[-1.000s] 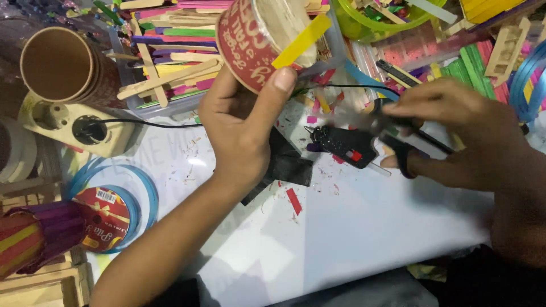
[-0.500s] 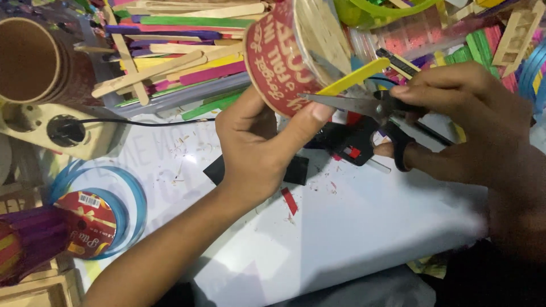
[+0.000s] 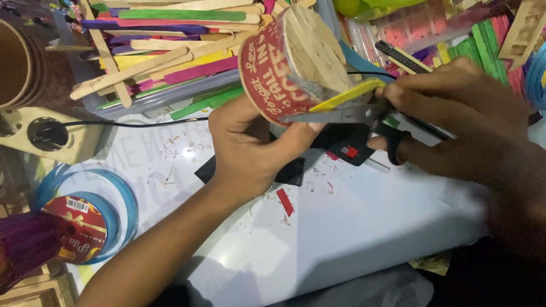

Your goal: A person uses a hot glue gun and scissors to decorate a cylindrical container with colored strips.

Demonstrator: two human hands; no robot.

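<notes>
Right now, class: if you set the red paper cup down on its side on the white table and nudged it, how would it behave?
The red paper cup is round-walled, so it would probably roll, likely curving since it tapers. It looks light: the left hand holds it alone. The yellow stick jutting past its rim might stop the roll.

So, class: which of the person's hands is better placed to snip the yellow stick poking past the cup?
The right hand, probably: it holds the scissors, blades at the yellow stick. The left hand is busy gripping the red paper cup.
</notes>
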